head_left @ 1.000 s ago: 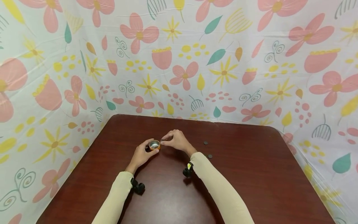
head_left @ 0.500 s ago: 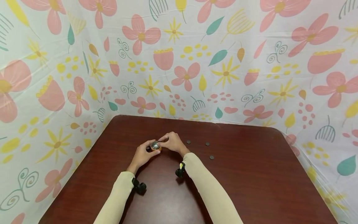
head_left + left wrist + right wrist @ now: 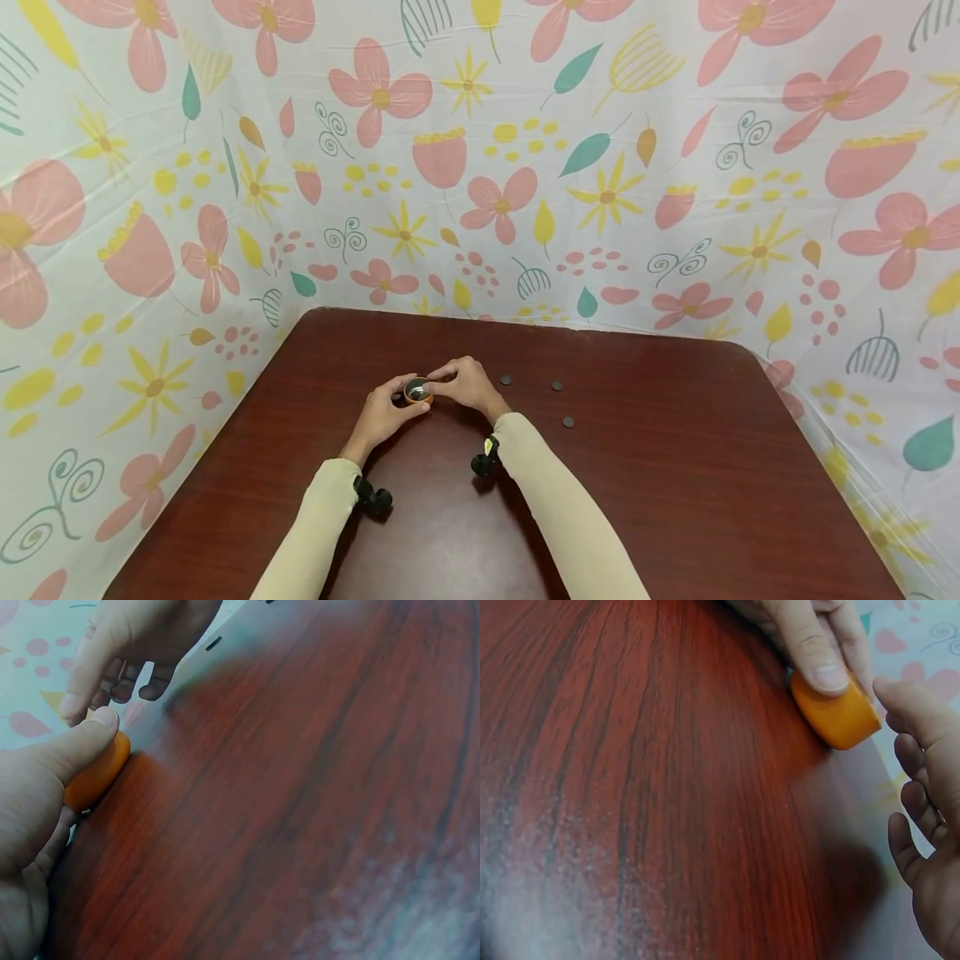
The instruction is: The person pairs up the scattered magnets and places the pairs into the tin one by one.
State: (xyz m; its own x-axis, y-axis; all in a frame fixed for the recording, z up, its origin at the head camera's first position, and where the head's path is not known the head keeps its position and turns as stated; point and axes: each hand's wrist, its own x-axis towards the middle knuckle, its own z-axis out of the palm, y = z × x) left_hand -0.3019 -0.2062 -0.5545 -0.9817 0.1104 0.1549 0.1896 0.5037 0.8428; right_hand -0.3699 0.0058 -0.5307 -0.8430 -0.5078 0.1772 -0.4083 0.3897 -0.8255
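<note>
My left hand point(image 3: 381, 419) grips a small round orange cup point(image 3: 840, 716) with a shiny silver inside, its thumb and fingers around the wall. The cup stands on the table in the head view, mouth up, and a dark spot shows inside it. My right hand point(image 3: 467, 387) hovers at the cup's right rim, thumb and forefinger slightly apart over the mouth. Nothing is seen between those fingertips, though the forefinger is partly hidden in the wrist views. To the right lie three small dark discs point(image 3: 557, 386), apart from each other.
The dark reddish wooden table point(image 3: 675, 467) reaches up to a floral cloth backdrop point(image 3: 495, 150) behind and at the sides. Black cameras point(image 3: 372, 500) are strapped on both sleeves. A dark patch point(image 3: 398, 400) shows between the left palm and the cup.
My right hand has moved left from beside the cup to over its mouth, uncovering a third disc on the table. A dark spot now shows inside the cup. The left hand keeps its grip.
</note>
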